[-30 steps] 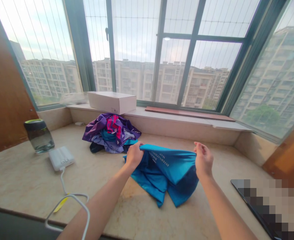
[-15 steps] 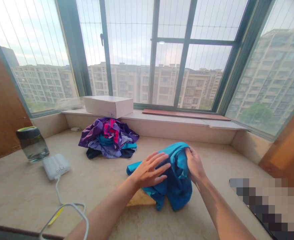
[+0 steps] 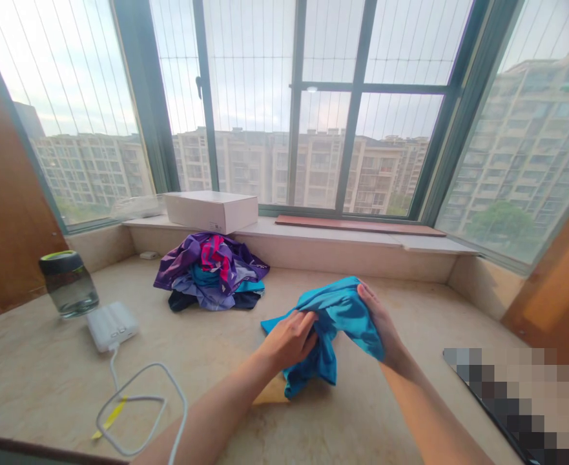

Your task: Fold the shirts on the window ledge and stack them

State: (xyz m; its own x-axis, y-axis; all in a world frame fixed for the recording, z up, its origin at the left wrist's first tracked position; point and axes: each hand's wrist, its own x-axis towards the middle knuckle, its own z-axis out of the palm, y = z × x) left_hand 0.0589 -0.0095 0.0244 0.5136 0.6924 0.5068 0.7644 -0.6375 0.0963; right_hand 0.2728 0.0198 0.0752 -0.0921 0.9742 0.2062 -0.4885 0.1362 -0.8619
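Observation:
A crumpled bright blue garment (image 3: 335, 307) is lifted partly off the stone ledge, with its lower folds hanging to the surface. My left hand (image 3: 291, 339) has its fingers curled into the fabric at the middle. On the other side, my right hand (image 3: 381, 323) grips the raised end, thumb toward the top edge and the rest of its fingers behind the cloth. A small tan patch (image 3: 270, 392) shows on the ledge beneath the blue cloth. Whether the garment is a shirt or shorts I cannot tell.
A heap of purple, pink and blue clothes (image 3: 211, 271) lies farther back. At left are a water bottle (image 3: 71, 284) and a white power bank (image 3: 113, 326) with a looping cable (image 3: 186, 413). A white box (image 3: 211, 210) sits on the sill. A dark-edged blurred object (image 3: 517, 400) lies right.
My left hand has gone from spread flat over the garment to curled into it. The right hand has drawn its end outward, stretching the cloth and turning a part over.

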